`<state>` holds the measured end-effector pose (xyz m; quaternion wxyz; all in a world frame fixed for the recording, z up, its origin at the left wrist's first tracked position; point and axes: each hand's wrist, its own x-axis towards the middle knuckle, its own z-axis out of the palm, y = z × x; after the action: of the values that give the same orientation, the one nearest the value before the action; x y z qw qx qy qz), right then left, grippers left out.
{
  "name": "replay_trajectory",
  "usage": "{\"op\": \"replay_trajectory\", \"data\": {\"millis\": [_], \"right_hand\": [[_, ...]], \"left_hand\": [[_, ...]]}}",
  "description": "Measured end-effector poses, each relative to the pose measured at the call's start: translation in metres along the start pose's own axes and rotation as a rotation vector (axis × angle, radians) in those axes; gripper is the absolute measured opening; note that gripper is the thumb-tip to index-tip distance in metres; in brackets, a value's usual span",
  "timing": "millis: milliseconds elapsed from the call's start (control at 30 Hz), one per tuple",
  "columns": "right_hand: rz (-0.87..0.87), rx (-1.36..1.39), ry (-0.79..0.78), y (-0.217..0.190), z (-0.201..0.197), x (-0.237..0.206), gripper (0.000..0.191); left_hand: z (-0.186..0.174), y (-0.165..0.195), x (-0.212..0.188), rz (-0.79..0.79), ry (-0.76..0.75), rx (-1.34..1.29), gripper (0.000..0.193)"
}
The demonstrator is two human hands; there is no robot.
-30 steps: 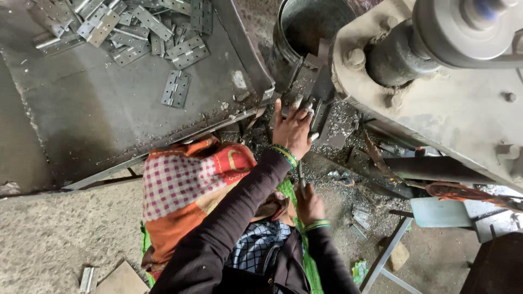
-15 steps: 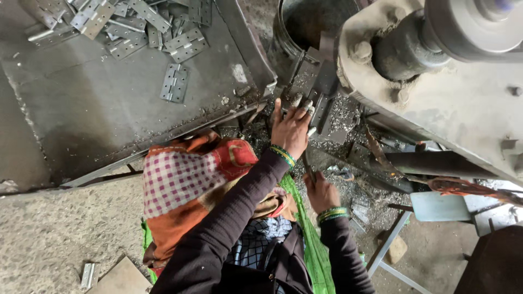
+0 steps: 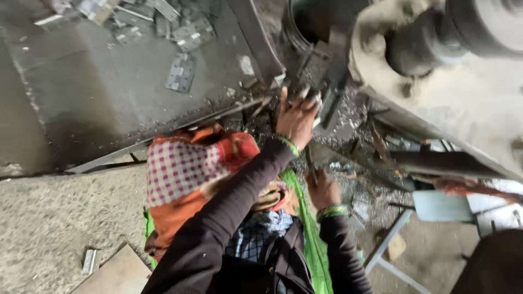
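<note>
2 hands, left hand (image 3: 297,117) fingers spread on metal piece (image 3: 309,95), right hand (image 3: 322,189) fingers curled, contents unclear.

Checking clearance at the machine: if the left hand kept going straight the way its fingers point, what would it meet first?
The left hand points up toward the dark tooling of the press; it would probably meet that metal first, though the picture is blurred and depth unclear.

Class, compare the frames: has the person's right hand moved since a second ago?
Yes. The right hand has risen from the lap toward the machine bed, nearer the left hand, which remains at the press.
</note>
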<state>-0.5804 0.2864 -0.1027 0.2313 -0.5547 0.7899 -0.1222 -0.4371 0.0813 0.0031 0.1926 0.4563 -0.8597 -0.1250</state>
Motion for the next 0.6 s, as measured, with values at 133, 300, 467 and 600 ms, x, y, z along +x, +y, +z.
{"op": "replay_trajectory", "data": {"millis": [133, 300, 467, 600], "right_hand": [[0.086, -0.129, -0.073, -0.009, -0.006, -0.006, 0.036], [0.023, 0.163, 0.149, 0.003, 0.058, -0.021, 0.037], [0.053, 0.085, 0.11, 0.01, 0.056, -0.007, 0.034], [-0.037, 0.02, 0.055, 0.004, 0.004, -0.002, 0.034]], "left_hand": [[0.009, 0.007, 0.016, -0.025, 0.03, 0.034, 0.058], [0.015, 0.006, 0.017, -0.018, 0.061, 0.109, 0.05], [0.015, 0.004, 0.017, 0.018, 0.111, 0.076, 0.047], [0.013, 0.007, 0.031, 0.02, 0.16, 0.099, 0.043]]}}
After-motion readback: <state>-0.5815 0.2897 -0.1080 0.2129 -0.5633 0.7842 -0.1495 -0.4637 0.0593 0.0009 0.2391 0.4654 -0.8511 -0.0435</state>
